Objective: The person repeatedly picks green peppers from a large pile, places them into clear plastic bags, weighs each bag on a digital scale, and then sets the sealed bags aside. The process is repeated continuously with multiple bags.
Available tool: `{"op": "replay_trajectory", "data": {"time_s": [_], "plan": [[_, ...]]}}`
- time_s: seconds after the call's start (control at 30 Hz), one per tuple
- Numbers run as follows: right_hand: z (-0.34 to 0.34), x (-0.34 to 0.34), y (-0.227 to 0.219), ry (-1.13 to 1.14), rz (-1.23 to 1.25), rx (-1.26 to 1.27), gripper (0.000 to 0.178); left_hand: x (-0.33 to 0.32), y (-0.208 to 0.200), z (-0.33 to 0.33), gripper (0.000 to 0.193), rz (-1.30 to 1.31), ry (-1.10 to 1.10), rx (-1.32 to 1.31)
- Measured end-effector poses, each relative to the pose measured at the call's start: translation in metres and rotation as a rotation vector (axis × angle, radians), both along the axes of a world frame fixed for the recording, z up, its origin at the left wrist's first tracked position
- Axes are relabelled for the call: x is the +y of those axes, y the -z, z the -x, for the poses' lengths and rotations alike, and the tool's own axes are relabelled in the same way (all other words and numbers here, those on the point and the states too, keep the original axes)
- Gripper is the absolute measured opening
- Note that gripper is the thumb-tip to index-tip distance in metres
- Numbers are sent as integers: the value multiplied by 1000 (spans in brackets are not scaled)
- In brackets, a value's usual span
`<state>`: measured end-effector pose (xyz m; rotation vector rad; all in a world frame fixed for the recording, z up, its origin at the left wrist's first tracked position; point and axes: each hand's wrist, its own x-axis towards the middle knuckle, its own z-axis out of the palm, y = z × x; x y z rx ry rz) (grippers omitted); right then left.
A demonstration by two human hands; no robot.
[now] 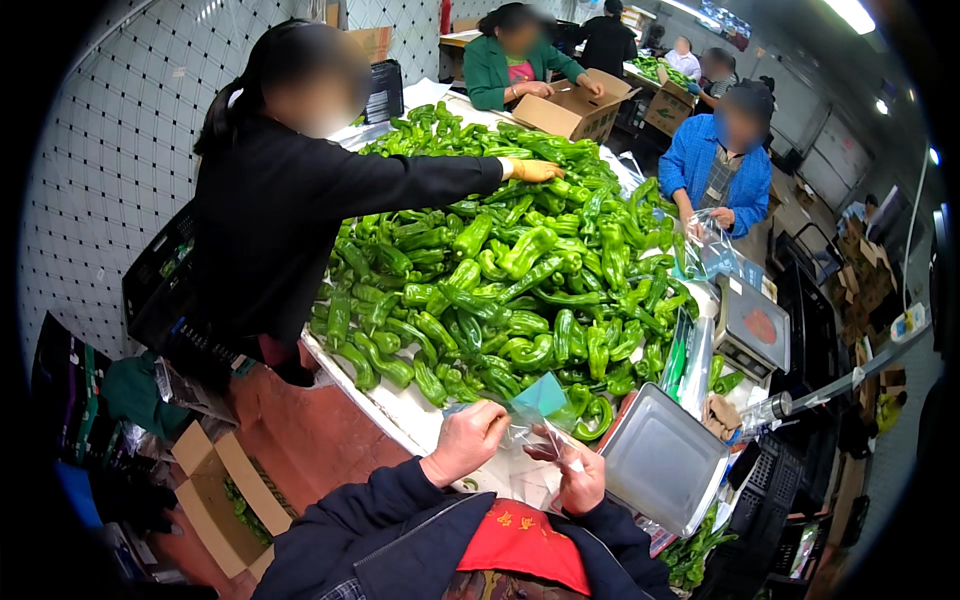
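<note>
A clear plastic bag (528,432) with a teal patch is stretched between my hands, above the near edge of the table. Bent fingers of my left hand (467,441) pinch its left side. On the other side my right hand (578,478) grips it, its fingers partly covered by shiny film. No pepper can be made out inside the bag. Just beyond lies a big heap of long green peppers (525,250), the nearest ones close behind the bag. To the right of my right hand stands a scale with a flat grey tray (665,458).
A co-worker in black at the left reaches a gloved hand (535,170) over the heap. Another in blue (740,180) handles clear bags. Farther right sits a second scale (752,325). An open cardboard box (232,500) stands on the red floor, lower left.
</note>
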<state>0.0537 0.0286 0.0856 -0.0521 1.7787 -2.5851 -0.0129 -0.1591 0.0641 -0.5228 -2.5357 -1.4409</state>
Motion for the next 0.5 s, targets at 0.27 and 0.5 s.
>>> {"op": "replay_trajectory", "data": {"time_s": [0.27,0.5], "plan": [[-15,34,-31,191,-426,16,32,-7,-101,-5,16,-38,31,494],[-8,74,15,199,-384,-405,24,41,-57,-10,10,525,183,319]]}}
